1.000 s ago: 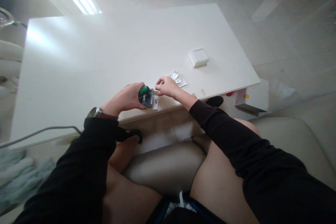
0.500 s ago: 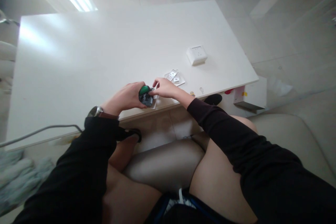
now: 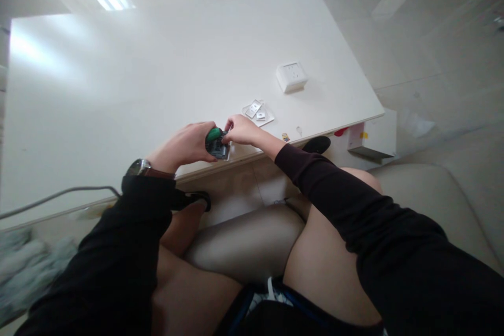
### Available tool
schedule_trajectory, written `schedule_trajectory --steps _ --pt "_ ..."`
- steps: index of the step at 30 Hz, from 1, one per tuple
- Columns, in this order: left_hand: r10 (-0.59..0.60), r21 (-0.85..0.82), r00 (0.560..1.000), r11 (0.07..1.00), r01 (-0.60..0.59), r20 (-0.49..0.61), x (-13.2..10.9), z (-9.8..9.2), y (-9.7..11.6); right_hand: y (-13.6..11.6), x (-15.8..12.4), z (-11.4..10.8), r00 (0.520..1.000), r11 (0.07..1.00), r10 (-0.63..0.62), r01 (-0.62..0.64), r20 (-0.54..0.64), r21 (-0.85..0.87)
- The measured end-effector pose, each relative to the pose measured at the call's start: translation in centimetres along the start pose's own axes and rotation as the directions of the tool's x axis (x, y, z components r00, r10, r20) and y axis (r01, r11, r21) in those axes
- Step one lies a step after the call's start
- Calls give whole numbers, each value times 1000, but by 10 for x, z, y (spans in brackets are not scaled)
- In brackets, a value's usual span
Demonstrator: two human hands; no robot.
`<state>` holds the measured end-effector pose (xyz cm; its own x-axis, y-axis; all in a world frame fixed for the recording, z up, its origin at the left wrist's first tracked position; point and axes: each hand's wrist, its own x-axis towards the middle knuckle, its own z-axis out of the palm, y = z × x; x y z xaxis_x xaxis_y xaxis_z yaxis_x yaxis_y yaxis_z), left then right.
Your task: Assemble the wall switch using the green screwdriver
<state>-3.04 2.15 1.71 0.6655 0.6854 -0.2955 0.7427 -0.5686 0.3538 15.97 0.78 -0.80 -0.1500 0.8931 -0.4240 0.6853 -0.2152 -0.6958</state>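
Observation:
My left hand (image 3: 189, 143) wraps round a dark grey socket module (image 3: 221, 150) with a pale edge, held at the table's near edge. In the same grip lies a green handle (image 3: 213, 134), apparently a screwdriver's, across the module's top; most of it is behind the fingers. My right hand (image 3: 241, 130) is closed in a pinch at the module's right side. A thin, light sliver shows by its fingertips, too small to name. Just beyond the right hand, a clear plate (image 3: 268, 118) with small white socket covers (image 3: 254, 108) lies on the table.
A white socket box (image 3: 292, 77) stands farther back on the white table (image 3: 157, 73). Near the front edge are a small yellow figure sticker (image 3: 285, 137) and a small clear piece (image 3: 299, 131). A grey cable (image 3: 59, 197) crosses the left corner. A white box (image 3: 374, 136) stands beyond the right edge.
The whole view has shifted slightly, so the table sits a little higher and farther left. Both hands stay at the module, with the right fingertips slightly changed. The yellow sticker shows more fully.

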Motion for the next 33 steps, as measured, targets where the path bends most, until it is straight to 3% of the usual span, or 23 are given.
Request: schedule_trajectory --steps 14,33 --pt "20 -18 999 1000 -21 -45 -1 7 2 0 -1 -1 999 997 -35 34 -18 -68" --pt "30 45 999 999 -28 -28 -1 8 6 0 -7 -5 999 996 -42 41 -16 -82"
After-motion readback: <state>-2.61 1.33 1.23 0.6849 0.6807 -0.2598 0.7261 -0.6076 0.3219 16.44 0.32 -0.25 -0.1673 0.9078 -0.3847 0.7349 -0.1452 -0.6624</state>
